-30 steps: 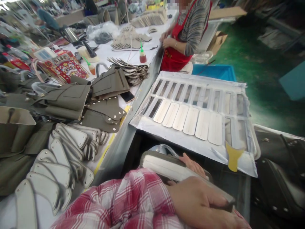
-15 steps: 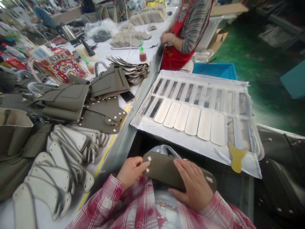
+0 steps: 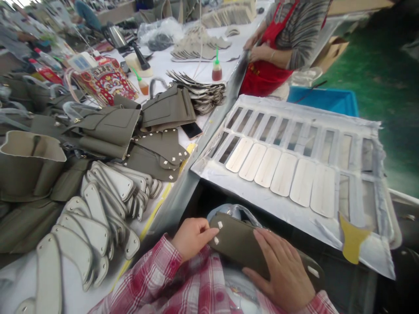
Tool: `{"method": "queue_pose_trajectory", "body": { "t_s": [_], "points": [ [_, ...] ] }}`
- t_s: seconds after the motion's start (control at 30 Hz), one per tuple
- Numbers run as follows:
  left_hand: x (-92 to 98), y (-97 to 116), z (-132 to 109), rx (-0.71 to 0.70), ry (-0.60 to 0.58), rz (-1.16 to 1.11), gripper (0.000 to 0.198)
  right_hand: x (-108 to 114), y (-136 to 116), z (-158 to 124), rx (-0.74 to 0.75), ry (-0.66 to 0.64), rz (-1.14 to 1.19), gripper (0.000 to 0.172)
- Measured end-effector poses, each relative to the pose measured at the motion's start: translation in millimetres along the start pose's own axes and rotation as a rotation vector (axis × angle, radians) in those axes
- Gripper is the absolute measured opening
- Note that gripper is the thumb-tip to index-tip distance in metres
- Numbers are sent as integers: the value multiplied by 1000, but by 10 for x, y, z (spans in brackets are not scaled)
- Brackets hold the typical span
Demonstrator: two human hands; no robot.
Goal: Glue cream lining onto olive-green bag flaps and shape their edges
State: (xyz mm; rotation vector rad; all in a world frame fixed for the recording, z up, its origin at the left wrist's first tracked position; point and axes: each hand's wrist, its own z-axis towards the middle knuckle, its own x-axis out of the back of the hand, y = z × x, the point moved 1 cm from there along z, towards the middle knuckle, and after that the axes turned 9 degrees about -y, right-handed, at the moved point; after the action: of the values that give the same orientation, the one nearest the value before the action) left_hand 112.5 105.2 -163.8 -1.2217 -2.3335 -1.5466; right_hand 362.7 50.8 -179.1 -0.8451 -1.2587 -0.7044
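An olive bag (image 3: pixel 240 240) with a long, round-ended panel is in front of my body. White tape pieces stick to both ends of the panel. My left hand (image 3: pixel 193 237) is closed on its left end, thumb beside the two tape bits. Spread flat over the panel's right half is my right hand (image 3: pixel 284 270), fingers stretched out and thumb near the lower edge. Behind the panel, a handle (image 3: pixel 247 213) wrapped in clear plastic shows in part. The bag's underside is hidden.
Grey-white curved pieces (image 3: pixel 87 231) lie piled on the left table, with olive bags (image 3: pixel 101 126) behind. A slotted white rack (image 3: pixel 225 183) holds several pale oval pieces (image 3: pixel 283 174) and a yellow piece (image 3: pixel 353 240). Beyond stands a person in a red apron (image 3: pixel 268 65).
The whole view has swung left, so things appear farther right. Both hands keep about the same places on the bag.
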Motion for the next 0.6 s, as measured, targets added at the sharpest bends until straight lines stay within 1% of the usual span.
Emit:
{"method": "queue_pose_trajectory", "body": {
  "t_s": [0.1,0.2,0.43,0.53,0.6],
  "points": [
    [15,-29,30,-5,11,4,43,17,-26,35,10,3,-10,79],
    [26,-58,53,-10,15,-5,43,25,-74,91,2,-1,-9,75],
    [79,-104,63,-27,-13,-42,43,0,-184,254,-66,-116,58,76],
    [85,-129,63,-40,-21,-63,44,-6,-206,272,-81,-138,70,73],
    [78,-148,59,-47,-22,-77,44,-7,-218,283,-78,-135,71,75]
  ]
}}
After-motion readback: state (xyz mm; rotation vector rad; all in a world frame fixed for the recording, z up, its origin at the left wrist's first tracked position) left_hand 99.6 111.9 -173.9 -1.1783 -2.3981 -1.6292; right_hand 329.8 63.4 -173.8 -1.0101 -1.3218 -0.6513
